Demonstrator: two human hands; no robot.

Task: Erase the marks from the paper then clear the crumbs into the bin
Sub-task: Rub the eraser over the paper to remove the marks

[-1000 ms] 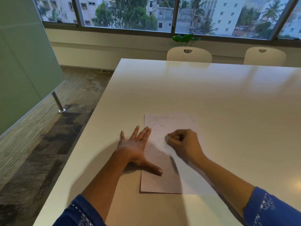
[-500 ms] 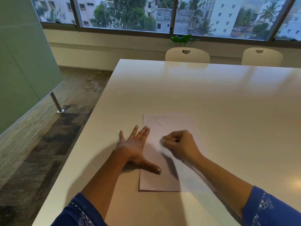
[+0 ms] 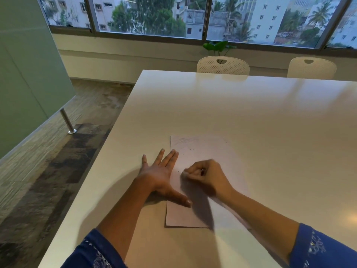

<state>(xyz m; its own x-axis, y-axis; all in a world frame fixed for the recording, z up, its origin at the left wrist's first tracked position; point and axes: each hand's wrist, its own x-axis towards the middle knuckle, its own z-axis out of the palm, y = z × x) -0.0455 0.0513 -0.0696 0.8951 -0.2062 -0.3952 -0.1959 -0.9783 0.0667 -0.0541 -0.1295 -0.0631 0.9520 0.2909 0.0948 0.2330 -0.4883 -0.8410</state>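
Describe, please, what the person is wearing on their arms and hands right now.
Both arms wear deep blue sleeves, the left sleeve and right sleeve each bearing pale embroidered patterning. The forearms are bare. The left hand and right hand have no gloves; no watch or bracelet shows.

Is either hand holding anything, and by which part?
Left hand grips nothing; it presses flat on the paper. Right hand is curled, but what it holds cannot be told.

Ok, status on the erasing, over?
Left hand flat, pinning paper. Right hand pinches eraser against mid-sheet. Crumbs scattered on far half. No bin in view.
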